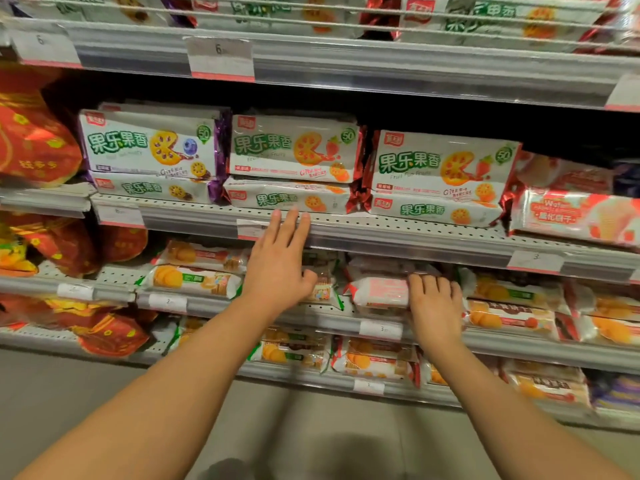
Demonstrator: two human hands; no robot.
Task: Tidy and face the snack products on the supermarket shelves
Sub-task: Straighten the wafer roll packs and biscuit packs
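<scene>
White biscuit packs with green lettering stand in three stacks on the middle shelf: a blueberry stack (152, 147), a strawberry stack (294, 150) and another strawberry stack (440, 168). My left hand (280, 261) is raised with straight fingers, its tips at the shelf's front edge (381, 233) just below the middle stack. On the shelf below, my right hand (434, 303) rests with bent fingers on a pink-and-white snack pack (377, 292). Whether it grips the pack is unclear.
Red gift bags (34, 143) fill the left end of the shelves. A pink wafer pack (571, 216) lies at the right of the middle shelf. Orange biscuit packs (194, 278) line the lower shelves. Price tags (221, 58) hang on the rails. Grey floor lies below.
</scene>
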